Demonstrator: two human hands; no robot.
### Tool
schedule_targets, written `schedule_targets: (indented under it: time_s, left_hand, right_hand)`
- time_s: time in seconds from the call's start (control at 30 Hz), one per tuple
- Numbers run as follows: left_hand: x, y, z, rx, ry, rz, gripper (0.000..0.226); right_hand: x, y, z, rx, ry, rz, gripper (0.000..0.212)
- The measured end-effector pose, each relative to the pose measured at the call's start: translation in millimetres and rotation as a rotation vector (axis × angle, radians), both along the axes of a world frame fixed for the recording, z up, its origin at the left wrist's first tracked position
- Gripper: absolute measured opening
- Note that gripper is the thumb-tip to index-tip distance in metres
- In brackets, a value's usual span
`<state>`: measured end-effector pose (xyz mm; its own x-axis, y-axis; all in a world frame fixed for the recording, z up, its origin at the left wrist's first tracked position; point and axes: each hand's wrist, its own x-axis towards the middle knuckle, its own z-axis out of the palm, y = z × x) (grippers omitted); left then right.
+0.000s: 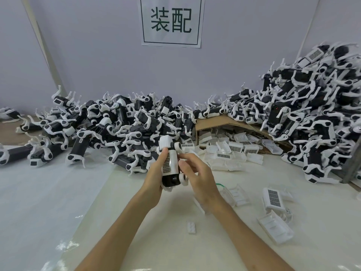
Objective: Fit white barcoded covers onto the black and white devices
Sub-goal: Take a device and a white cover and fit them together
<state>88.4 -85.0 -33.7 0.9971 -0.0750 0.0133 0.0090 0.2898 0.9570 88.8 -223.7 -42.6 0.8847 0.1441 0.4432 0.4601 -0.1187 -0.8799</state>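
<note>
Head view: device held above the bench (117,202), frame centre.
The black and white device (171,179) was gripped in the left hand (154,173), thumb laid on its white barcoded cover (172,161); its right side was pinched by the curled fingers (190,160) of the right hand (201,180). Loose covers (273,198) were scattered lower right.

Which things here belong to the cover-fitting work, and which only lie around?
For the job: held device, barcoded cover on it, spare covers in the cardboard box, device piles.
Lying about: wall sign, small white plastic part.
</note>
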Motion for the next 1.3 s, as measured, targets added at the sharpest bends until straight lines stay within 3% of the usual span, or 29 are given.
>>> schedule_targets:
  time_s: [0.33,0.53,0.73,0.93,1.13,1.23,1.3]
  left_hand:
    - [0,-4,-4,0.171,-0.200,0.030,0.048]
    - [-1,-4,-4,0.149,-0.224,0.051,0.049]
    - [-1,-6,-8,0.199,-0.301,0.045,0.039]
    - [2,-7,-16,0.374,-0.382,-0.001,0.031]
    - [2,-7,-13,0.324,-0.444,0.032,0.035]
    - [1,-4,-11,0.406,-0.494,0.134,0.037]
    - [2,2,-12,0.560,-0.537,0.204,0.038]
  right_hand:
    - [1,-2,0,-0.088,-0.016,-0.010,0.020]
    - [3,-1,-1,-0.149,-0.042,-0.007,0.018]
    - [3,0,-2,-0.082,0.029,0.004,0.026]
    - [8,-5,-3,-0.085,0.068,-0.012,0.018]
    - [9,-1,0,0.048,0.074,0.006,0.006]
    - [6,-1,3,0.096,0.067,-0.029,0.032]
    - [6,-5,4,0.048,-0.009,-0.104,0.054]
